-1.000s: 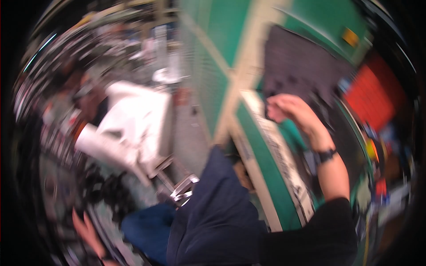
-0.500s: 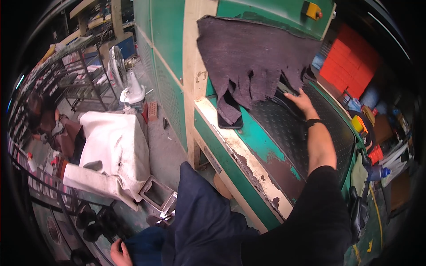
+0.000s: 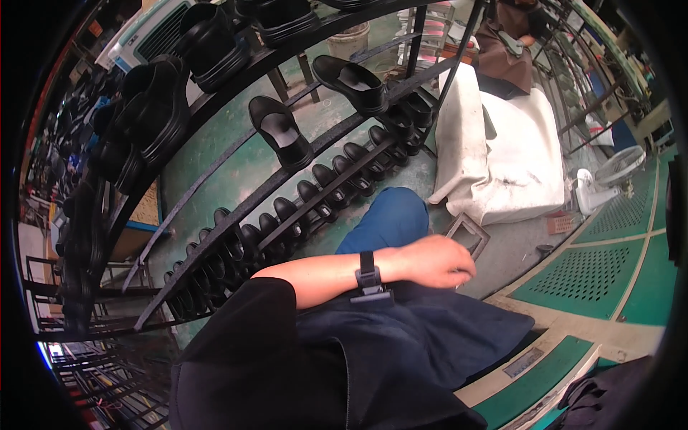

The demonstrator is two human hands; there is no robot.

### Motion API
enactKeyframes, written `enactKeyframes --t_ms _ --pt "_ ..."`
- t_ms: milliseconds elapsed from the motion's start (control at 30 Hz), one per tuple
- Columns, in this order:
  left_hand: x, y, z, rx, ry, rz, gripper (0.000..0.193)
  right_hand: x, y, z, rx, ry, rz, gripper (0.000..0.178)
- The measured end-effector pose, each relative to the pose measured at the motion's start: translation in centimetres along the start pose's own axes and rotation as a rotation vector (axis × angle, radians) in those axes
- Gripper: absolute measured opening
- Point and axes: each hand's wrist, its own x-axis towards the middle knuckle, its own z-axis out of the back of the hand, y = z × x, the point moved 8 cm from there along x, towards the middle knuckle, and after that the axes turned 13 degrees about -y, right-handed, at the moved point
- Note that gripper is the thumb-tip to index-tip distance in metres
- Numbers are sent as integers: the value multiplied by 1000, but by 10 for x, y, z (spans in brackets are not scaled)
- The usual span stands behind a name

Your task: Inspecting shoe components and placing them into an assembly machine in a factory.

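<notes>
right hand (image 3: 443, 261) fingertips hidden, palm unseen

I see my hand (image 3: 441, 261) loosely curled, holding nothing, over my dark apron (image 3: 401, 344), near the blue trouser knee (image 3: 387, 222).

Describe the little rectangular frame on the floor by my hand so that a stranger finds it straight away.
Start at the big white sack slumped on the green floor beside the rack of black shoes. At the sack's lower edge, just past the left hand, lies a small rectangular frame. It is grey and hollow, unlike the soft sack.
</notes>
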Motion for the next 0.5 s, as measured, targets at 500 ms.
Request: enactKeyframes --t_ms 500 --pt "34 -88 -92 -680 422 14 41 -294 31 97 643 -766 -169 60"
